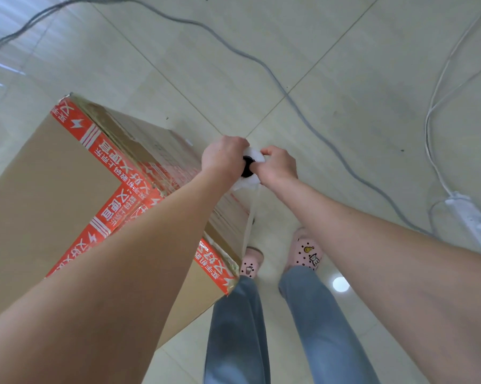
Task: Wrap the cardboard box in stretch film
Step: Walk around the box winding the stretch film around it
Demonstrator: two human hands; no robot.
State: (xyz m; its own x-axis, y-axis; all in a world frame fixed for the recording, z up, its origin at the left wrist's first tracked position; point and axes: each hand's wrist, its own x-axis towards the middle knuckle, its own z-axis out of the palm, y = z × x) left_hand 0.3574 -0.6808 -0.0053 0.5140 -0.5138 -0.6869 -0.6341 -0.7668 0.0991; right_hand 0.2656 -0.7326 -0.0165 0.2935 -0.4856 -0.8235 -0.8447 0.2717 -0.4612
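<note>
A large cardboard box [48, 195] with red printed tape along its edges stands on the floor at my left. Just past its right side I hold a roll of stretch film [251, 164], white with a black core, upright between both hands. My left hand [222, 156] grips the roll from the left and my right hand [278, 166] grips it from the right. A band of clear film [249, 217] runs down from the roll to the box's near right corner. Film sheen shows on the box's right face.
A grey cable [289, 98] snakes across the tiled floor beyond the hands. White cables and a power strip [474, 220] lie at the right. My feet in pink clogs [305, 250] stand right beside the box's corner.
</note>
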